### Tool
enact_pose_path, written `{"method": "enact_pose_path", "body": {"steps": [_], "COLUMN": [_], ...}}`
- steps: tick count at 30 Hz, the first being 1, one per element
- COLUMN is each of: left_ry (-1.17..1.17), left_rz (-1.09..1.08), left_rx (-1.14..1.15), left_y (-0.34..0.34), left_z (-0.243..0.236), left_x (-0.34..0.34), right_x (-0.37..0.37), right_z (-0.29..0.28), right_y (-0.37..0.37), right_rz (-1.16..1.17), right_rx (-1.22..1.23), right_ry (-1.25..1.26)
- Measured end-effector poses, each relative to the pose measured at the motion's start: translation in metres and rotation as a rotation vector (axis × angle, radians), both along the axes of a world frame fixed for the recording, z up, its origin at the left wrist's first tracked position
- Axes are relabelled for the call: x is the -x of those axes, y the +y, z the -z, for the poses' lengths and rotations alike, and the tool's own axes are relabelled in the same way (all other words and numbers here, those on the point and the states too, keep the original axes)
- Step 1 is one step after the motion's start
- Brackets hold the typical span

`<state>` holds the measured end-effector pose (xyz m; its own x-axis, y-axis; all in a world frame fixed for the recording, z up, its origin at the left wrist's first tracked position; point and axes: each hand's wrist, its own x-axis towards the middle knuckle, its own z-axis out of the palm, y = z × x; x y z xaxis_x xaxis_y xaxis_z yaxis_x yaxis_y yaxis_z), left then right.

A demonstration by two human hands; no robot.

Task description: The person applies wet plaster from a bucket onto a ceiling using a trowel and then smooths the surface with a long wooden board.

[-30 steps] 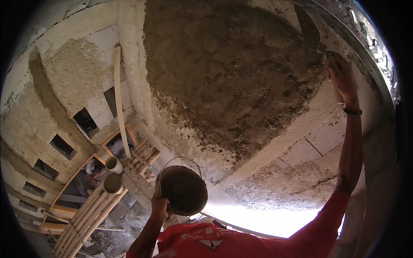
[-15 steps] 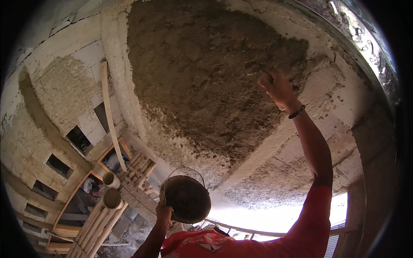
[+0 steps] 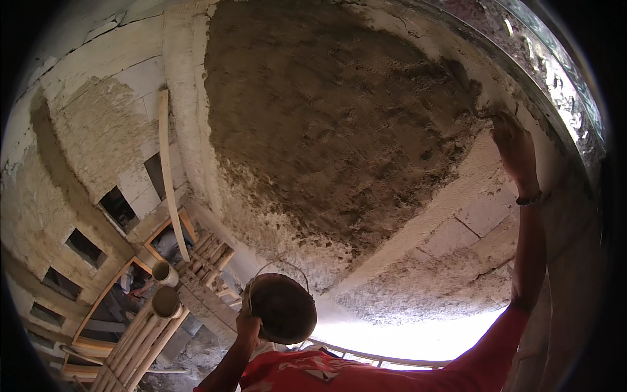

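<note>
My left hand (image 3: 247, 329) is closed on the edge of a dark bucket (image 3: 282, 308), low in front of me. The bucket is tilted so its mouth shows, with its thin wire handle arched above; the dark inside is hard to make out. At the right, my raised right hand (image 3: 513, 145) is closed close to the wall, a dark bracelet on its wrist. Its fingers hide most of what they hold; just a thin edge shows beside them. Wet brown mortar (image 3: 333, 124) covers much of the wall, its right border next to this hand.
Bamboo poles (image 3: 140, 346) form a platform at lower left, with two pails (image 3: 167, 303) on it. A long wooden strip (image 3: 167, 163) leans nearby. Square openings (image 3: 85, 247) line the left wall. Pale blocks (image 3: 483, 215) show below my right hand. Bright light enters at the bottom.
My right hand has swept rightward across the wall, from over the wet mortar to its right border. The mortar there looks smoother. My left hand and the bucket have barely shifted.
</note>
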<state>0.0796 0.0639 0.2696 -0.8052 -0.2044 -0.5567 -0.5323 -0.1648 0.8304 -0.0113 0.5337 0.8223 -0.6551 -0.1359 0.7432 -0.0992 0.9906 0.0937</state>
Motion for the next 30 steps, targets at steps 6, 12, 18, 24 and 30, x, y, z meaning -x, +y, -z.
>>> {"method": "enact_pose_path", "body": {"steps": [6, 12, 18, 24, 30], "left_ry": [0.043, -0.014, 0.058, 0.12, 0.089], "left_rz": [-0.014, -0.025, -0.128, -0.155, -0.145], "left_rx": [-0.027, 0.053, -0.015, 0.021, -0.02], "left_y": [-0.006, -0.022, -0.04, -0.039, -0.052], "left_z": [0.008, 0.032, 0.031, 0.069, 0.029], "left_x": [0.001, -0.002, -0.01, -0.01, -0.002], "right_x": [-0.024, 0.002, 0.038, 0.107, 0.069], "right_z": [-0.014, -0.013, 0.005, 0.005, 0.145], "right_y": [-0.057, -0.17, -0.238, -0.121, -0.137], "right_rz": [0.046, -0.681, -1.2, -0.38, -0.376], "right_rx": [-0.385, -0.187, 0.295, 0.313, 0.366], "right_ry": [0.065, -0.217, -0.744, -0.129, -0.736]}}
